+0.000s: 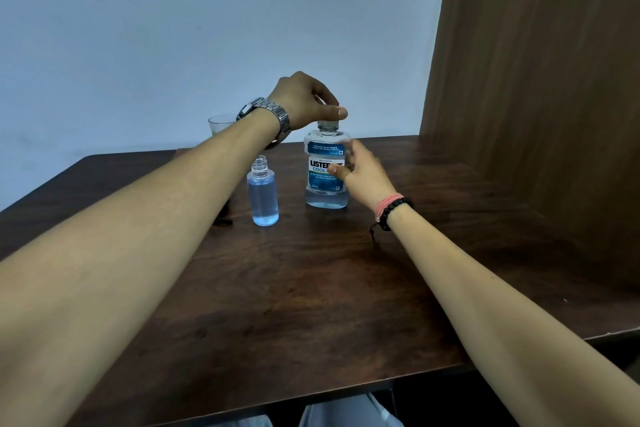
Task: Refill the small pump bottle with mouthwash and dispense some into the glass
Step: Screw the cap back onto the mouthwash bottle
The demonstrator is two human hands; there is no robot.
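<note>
On the table [311, 288], the mouthwash bottle [325, 170] is gripped at its side by the right hand [360, 172] and covered at its cap [328, 126] by the curled fingers of the left hand [306, 99], with the uncapped small bottle [262, 192] just left of it and the glass [220, 123] farther back-left.

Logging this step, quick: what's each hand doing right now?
Left hand: grips the cap on top of the mouthwash bottle.
Right hand: holds the mouthwash bottle's side, steadying it on the table.
</note>
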